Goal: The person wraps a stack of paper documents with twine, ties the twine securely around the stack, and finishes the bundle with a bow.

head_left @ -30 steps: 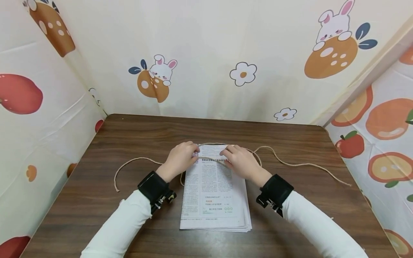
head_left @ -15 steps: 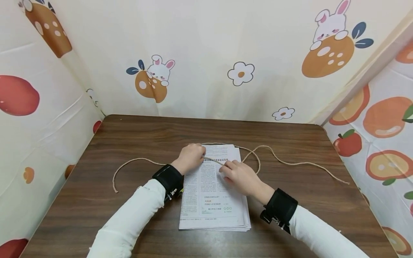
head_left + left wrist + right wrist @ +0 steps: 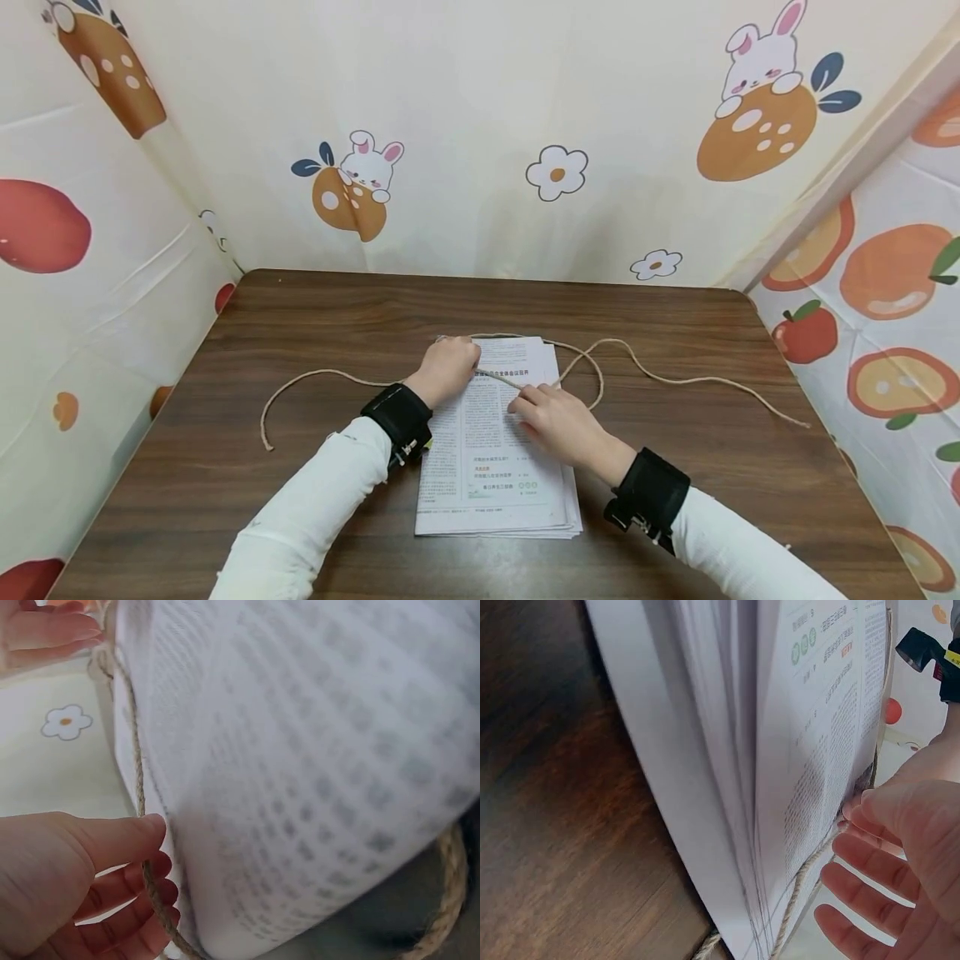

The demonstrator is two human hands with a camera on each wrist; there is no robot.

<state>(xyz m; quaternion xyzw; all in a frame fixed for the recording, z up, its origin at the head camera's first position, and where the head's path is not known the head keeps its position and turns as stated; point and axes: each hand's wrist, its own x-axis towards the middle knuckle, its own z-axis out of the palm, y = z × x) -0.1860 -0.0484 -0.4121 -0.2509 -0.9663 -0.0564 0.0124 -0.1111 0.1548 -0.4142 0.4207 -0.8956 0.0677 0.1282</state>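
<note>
A stack of folded newspaper (image 3: 498, 467) lies on the brown table. Twine (image 3: 498, 379) runs over its upper part, between the two hands. My left hand (image 3: 450, 367) is at the stack's upper left edge; in the left wrist view its thumb and fingers (image 3: 160, 881) pinch the twine against the paper's edge. My right hand (image 3: 558, 421) is over the right side of the stack. In the right wrist view its fingers (image 3: 870, 859) are loosely bent and spread, a gap shows between thumb and forefinger, and the twine (image 3: 799, 885) passes close by the fingertips.
Loose twine ends lie on the wooden table (image 3: 360, 492), one at the left and one crossing itself and trailing right. Black wrist cameras (image 3: 651, 492) sit over white sleeves. A patterned curtain (image 3: 465, 208) stands behind and at both sides.
My left hand has moved right to the stack's upper left edge. My right hand has moved down and slightly left over the paper, uncovering the twine crossing.
</note>
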